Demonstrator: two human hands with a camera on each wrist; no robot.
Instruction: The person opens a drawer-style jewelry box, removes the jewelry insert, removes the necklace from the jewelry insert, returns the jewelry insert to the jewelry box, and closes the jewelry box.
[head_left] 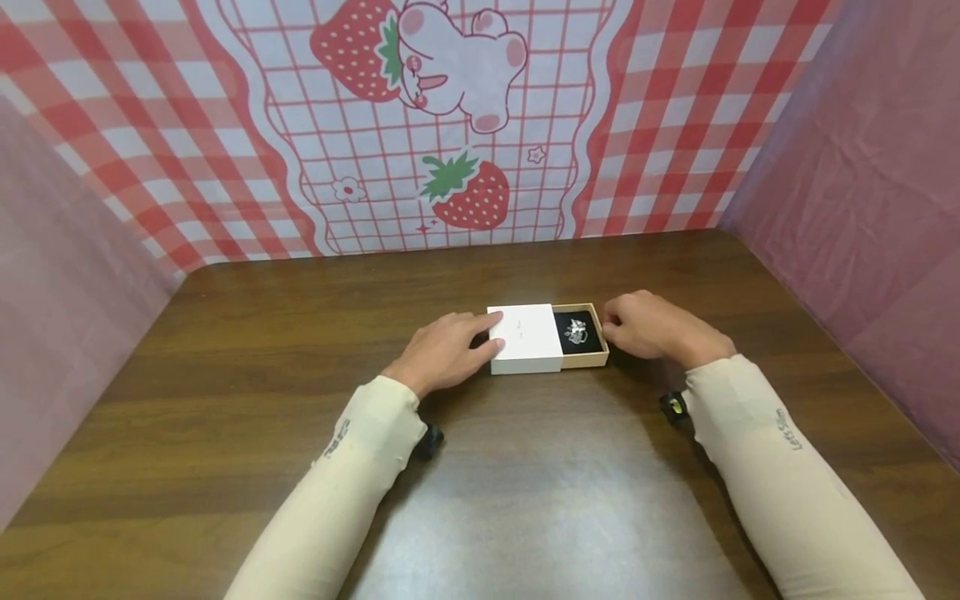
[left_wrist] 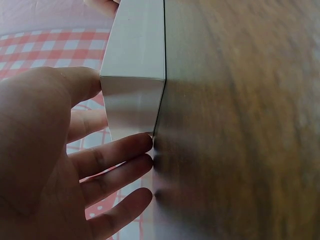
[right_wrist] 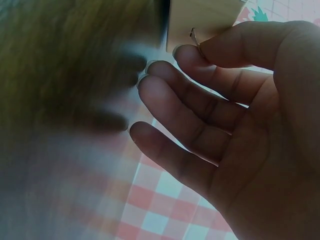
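Note:
A small white box sleeve (head_left: 522,333) with faint lettering lies flat on the table. Out of its right end sticks a tan inner drawer (head_left: 585,361), partly pulled out. On a black pad (head_left: 591,342) in the drawer is a silver-coloured piece of jewellery (head_left: 576,331); its exact kind is too small to tell. My left hand (head_left: 447,350) rests thumb and index finger on the sleeve's left top edge, fingers fairly straight, other fingertips down at the table. My right hand (head_left: 651,327) pinches a thin ribbon pull tab (right_wrist: 194,36) at the drawer's end between thumb and index finger.
The brown wooden table (head_left: 247,350) extends around the box. Behind it hangs a red-and-white checked cloth (head_left: 675,125) with strawberries, and pink cloths (head_left: 840,183) flank the sides. Dark wrist cameras (head_left: 673,407) sit under both cream sleeves.

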